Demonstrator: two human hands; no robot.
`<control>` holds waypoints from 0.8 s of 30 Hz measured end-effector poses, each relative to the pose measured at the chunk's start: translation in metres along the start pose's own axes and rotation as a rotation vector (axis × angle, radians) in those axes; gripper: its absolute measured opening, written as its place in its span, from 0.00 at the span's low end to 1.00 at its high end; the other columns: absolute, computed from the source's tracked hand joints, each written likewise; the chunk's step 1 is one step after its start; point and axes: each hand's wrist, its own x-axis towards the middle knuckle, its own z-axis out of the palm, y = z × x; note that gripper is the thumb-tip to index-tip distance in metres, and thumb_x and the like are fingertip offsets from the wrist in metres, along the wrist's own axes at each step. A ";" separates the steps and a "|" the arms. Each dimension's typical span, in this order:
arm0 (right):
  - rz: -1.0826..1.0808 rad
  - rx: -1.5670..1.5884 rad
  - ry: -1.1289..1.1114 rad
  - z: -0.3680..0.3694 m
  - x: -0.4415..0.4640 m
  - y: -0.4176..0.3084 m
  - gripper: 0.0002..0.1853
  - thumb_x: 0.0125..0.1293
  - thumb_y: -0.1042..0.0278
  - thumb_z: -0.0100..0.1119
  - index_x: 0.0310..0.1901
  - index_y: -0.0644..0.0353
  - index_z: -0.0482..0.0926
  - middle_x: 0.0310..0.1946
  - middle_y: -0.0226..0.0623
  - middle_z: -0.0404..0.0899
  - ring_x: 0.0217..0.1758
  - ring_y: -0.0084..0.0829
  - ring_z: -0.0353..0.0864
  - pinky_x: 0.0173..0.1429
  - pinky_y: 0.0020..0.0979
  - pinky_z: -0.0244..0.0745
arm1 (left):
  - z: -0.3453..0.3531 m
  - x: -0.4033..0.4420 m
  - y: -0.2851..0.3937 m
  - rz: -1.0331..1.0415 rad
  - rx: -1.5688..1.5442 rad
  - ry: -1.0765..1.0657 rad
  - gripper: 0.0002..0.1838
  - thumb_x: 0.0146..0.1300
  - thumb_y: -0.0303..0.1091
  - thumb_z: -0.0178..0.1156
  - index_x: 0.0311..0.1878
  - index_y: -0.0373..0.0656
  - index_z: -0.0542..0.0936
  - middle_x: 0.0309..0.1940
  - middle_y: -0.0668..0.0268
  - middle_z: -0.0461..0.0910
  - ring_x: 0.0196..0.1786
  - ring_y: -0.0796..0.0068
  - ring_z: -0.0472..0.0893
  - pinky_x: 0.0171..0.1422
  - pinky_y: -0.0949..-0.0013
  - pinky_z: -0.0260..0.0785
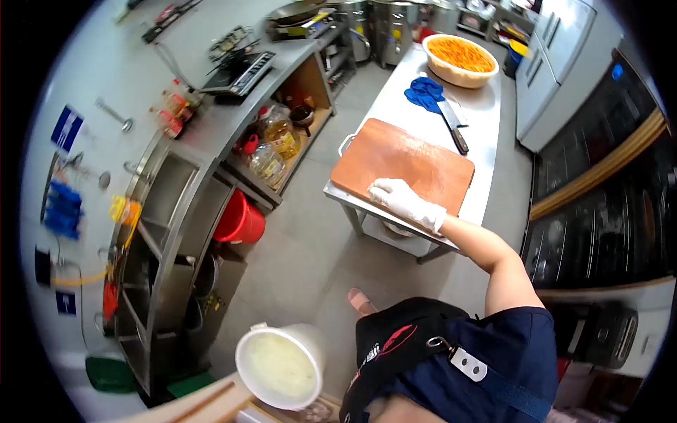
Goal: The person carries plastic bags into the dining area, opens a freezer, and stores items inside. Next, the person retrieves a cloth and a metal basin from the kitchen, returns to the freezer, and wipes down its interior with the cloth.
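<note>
My right hand, in a white glove, lies at the near edge of a brown cutting board. Its fingers are curled and closed at that edge; their undersides are hidden. The board looks wet and lies flat on a metal worktable. Beyond it are a cleaver with a dark handle and a crumpled blue cloth. At the table's far end stands a cream basin full of orange shreds. My left hand is out of view.
A white bucket with pale contents stands at lower left. Along the left wall run metal sinks, a red bucket and a shelf with oil bottles. Dark glass-fronted cabinets line the right side. Grey floor lies between.
</note>
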 end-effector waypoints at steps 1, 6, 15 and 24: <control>-0.048 -0.038 0.113 0.003 0.017 0.016 0.14 0.64 0.60 0.47 0.36 0.64 0.75 0.27 0.41 0.75 0.32 0.34 0.75 0.39 0.33 0.69 | -0.006 0.021 0.020 0.003 0.006 -0.008 0.21 0.64 0.42 0.52 0.52 0.36 0.69 0.40 0.59 0.76 0.38 0.69 0.75 0.40 0.67 0.69; 0.234 0.019 0.378 -0.036 0.033 0.066 0.15 0.63 0.60 0.49 0.32 0.65 0.77 0.27 0.37 0.78 0.30 0.26 0.75 0.37 0.28 0.71 | -0.057 0.117 0.133 0.029 -0.026 -0.041 0.18 0.65 0.41 0.50 0.50 0.37 0.70 0.39 0.61 0.77 0.37 0.72 0.75 0.39 0.68 0.69; 0.402 -0.098 0.884 -0.188 0.140 0.212 0.10 0.62 0.67 0.50 0.37 0.65 0.76 0.27 0.34 0.78 0.30 0.23 0.75 0.38 0.25 0.71 | -0.003 0.188 0.424 0.189 0.121 -0.179 0.17 0.67 0.38 0.49 0.54 0.39 0.71 0.39 0.66 0.78 0.35 0.80 0.75 0.37 0.75 0.67; 0.379 -0.898 0.744 -0.228 0.293 0.276 0.13 0.51 0.65 0.57 0.38 0.59 0.76 0.34 0.45 0.75 0.43 0.43 0.75 0.50 0.40 0.70 | 0.086 0.173 0.516 0.318 0.337 -0.411 0.18 0.64 0.30 0.52 0.55 0.32 0.70 0.43 0.59 0.78 0.41 0.74 0.77 0.48 0.73 0.71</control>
